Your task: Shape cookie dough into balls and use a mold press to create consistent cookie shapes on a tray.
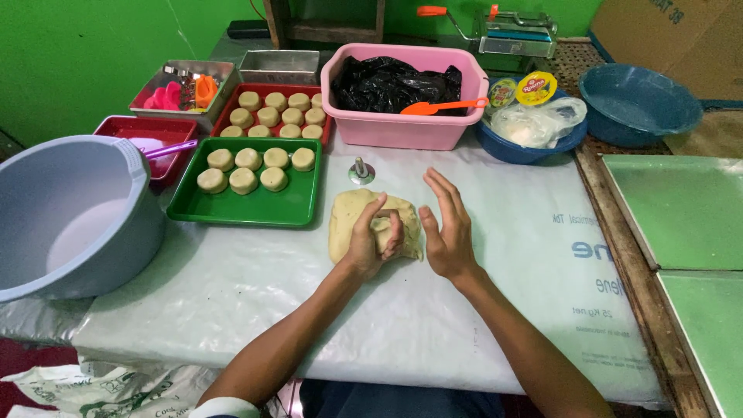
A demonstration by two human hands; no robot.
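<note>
So the person is sitting at a table covered in white plastic sheet (433, 310), working a slab of pale dough (350, 217) that lies flat right in front of them, just below a little metal stamp tool (361, 172). The left hand (374, 241) is curled shut around a lump pinched off the slab's near edge, thumb and fingers wrapped over it. The right hand (447, 224) is open and empty, fingers straight and together, palm turned toward the left one, close but not touching the dough. Looks like the portioning step to me: tear off a piece, then shape it. Behind the dough, a green tray (255, 213) has seven round pieces lined up at its far end, and a red tray (224, 116) further back holds more. Judging by that, the next bit probably needs the lump pulled clean off and rolled between both palms, with care to match the size of the others, and there's still plenty of room on the green one.
</note>
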